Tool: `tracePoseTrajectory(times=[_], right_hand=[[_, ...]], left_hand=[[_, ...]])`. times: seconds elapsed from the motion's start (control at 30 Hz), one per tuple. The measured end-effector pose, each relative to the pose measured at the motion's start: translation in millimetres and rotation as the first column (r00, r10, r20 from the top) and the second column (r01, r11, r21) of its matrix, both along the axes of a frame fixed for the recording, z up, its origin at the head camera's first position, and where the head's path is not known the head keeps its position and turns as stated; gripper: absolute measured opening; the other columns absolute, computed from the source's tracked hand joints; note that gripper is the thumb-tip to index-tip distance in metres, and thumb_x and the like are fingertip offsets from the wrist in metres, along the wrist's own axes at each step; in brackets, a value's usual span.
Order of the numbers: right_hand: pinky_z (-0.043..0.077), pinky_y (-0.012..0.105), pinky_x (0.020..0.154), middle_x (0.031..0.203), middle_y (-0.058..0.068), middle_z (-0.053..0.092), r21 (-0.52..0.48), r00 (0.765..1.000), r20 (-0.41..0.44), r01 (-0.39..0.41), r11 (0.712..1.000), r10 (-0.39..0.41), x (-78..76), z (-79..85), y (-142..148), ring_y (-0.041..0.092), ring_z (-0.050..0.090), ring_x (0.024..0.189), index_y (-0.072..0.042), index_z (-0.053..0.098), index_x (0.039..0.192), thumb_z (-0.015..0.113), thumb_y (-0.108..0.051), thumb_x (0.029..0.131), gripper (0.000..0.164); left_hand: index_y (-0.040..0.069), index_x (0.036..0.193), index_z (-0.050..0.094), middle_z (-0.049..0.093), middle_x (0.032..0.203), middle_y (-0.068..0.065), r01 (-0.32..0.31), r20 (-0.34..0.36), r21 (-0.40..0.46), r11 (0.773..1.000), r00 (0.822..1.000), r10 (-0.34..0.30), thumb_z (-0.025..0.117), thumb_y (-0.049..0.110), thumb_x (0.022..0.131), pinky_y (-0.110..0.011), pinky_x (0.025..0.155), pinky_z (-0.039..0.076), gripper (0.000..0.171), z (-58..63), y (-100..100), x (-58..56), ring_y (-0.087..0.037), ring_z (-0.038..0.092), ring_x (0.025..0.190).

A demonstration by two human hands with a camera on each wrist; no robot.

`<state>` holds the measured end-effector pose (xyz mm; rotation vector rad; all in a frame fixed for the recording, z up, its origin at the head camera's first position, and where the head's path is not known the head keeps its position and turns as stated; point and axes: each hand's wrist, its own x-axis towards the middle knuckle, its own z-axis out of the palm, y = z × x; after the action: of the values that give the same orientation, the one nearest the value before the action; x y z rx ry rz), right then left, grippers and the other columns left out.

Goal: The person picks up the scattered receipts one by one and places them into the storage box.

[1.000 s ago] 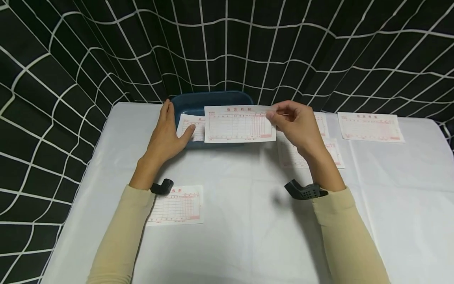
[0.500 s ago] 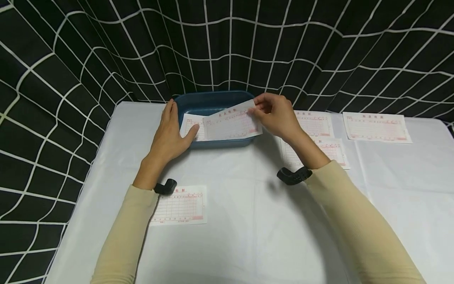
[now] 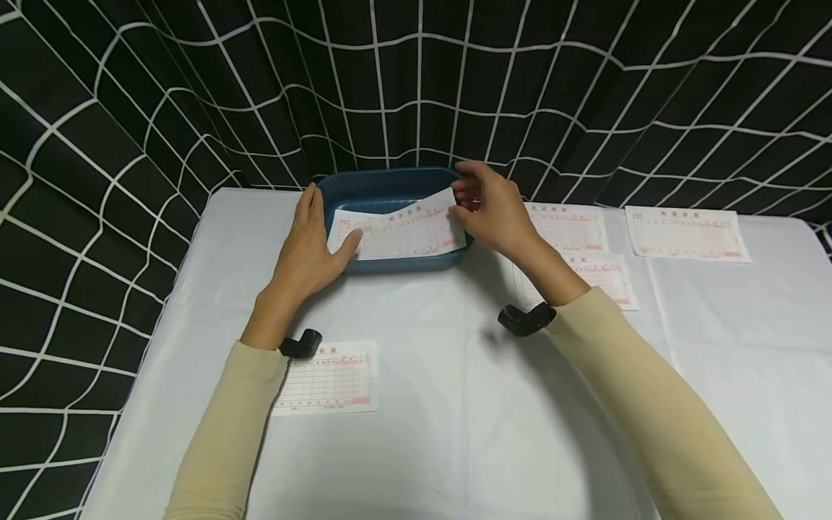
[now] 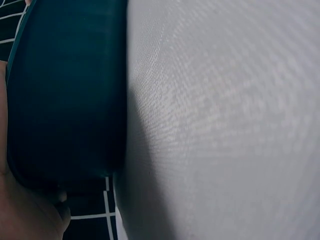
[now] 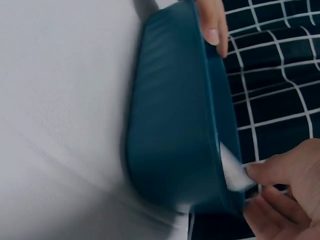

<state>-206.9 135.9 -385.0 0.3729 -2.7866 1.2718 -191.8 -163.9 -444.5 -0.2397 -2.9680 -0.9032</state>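
A blue plastic basin (image 3: 390,266) stands at the back of the white table, its near wall also filling much of the left wrist view. Several printed receipt slips (image 3: 416,227) overlap inside; the top one's right end slants up towards the right rim. My left hand (image 3: 305,249) holds the basin's left end, thumb over the rim and fingers along the outer side. At the right end is my right hand (image 3: 497,209), thumb and fingers spread apart. In the right wrist view a blurred white slip corner (image 5: 234,170) is close by the thumb tip.
More slips lie on the table: one receipt (image 3: 331,379) by the left wrist, a second (image 3: 568,227) and a third (image 3: 601,278) near the right forearm, another (image 3: 687,235) farther right. A black curtain with white grid lines (image 3: 416,79) hangs behind.
The right hand has moved left and lowered the slip into the basin, over the one lying there. Its fingers have spread from their pinch. The left hand stays on the basin.
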Motion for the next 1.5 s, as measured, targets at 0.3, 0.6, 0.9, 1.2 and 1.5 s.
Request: tracePoseTrajectory(times=[0.3, 0.6, 0.9, 1.2, 1.5], right_hand=[[0.050, 0.050, 0.116, 0.145, 0.024, 0.059, -0.083, 0.988, -0.134, 0.064, 0.994, -0.075, 18.4, -2.3, 10, 0.040, 0.060, 0.135, 0.004, 0.057, 0.144, 0.073, -0.004, 0.095, 0.053], [0.047, 0.051, 0.118, 0.146, 0.019, 0.059, -0.057, 0.979, -0.203, 0.022, 0.998, -0.033, 56.7, -2.8, 4, 0.035, 0.057, 0.137, 0.001, 0.061, 0.142, 0.074, -0.007, 0.095, 0.049], [0.041, 0.049, 0.123, 0.150, 0.016, 0.057, -0.043, 0.982, -0.178, -0.071, 0.997, 0.062, 94.2, -14.8, -19, 0.030, 0.053, 0.145, -0.003, 0.060, 0.145, 0.077, -0.016, 0.096, 0.054], [0.041, 0.046, 0.123, 0.147, 0.012, 0.060, -0.083, 0.987, -0.111, -0.124, 0.989, 0.114, 120.2, -32.6, -40, 0.026, 0.055, 0.143, -0.003, 0.061, 0.144, 0.078, -0.015, 0.095, 0.053], [0.044, 0.043, 0.122, 0.147, 0.011, 0.061, 0.002, 0.976, -0.047, -0.214, 0.977, 0.214, 155.1, -52.9, -81, 0.025, 0.056, 0.142, -0.006, 0.062, 0.142, 0.077, -0.019, 0.096, 0.051]], left_hand=[[-0.001, 0.169, 0.011, 0.007, 0.179, -0.016, 0.005, 0.004, 0.000, 1.000, 1.000, -0.005, 0.061, 0.053, 0.100, -0.055, 0.131, 0.030, 0.100, 0.7, 3, 0.3, -0.035, 0.018, 0.166], [-0.001, 0.169, 0.012, 0.007, 0.180, -0.016, 0.007, 0.010, 0.008, 1.000, 1.000, -0.007, 0.060, 0.054, 0.100, -0.055, 0.131, 0.029, 0.101, 0.3, 5, 1.2, -0.035, 0.018, 0.166], [-0.001, 0.169, 0.011, 0.007, 0.180, -0.016, 0.008, 0.006, 0.007, 1.000, 1.000, -0.008, 0.061, 0.054, 0.100, -0.054, 0.131, 0.028, 0.101, -0.7, 6, -1.3, -0.035, 0.018, 0.166], [-0.001, 0.169, 0.010, 0.006, 0.180, -0.015, 0.007, 0.012, 0.000, 1.000, 1.000, -0.007, 0.060, 0.055, 0.100, -0.055, 0.131, 0.028, 0.101, 0.3, 6, -1.3, -0.035, 0.018, 0.167], [-0.004, 0.168, 0.014, 0.008, 0.179, -0.017, -0.002, 0.000, -0.004, 1.000, 1.000, 0.002, 0.062, 0.053, 0.099, -0.056, 0.130, 0.030, 0.101, 1.4, 0, 0.9, -0.036, 0.019, 0.166]])
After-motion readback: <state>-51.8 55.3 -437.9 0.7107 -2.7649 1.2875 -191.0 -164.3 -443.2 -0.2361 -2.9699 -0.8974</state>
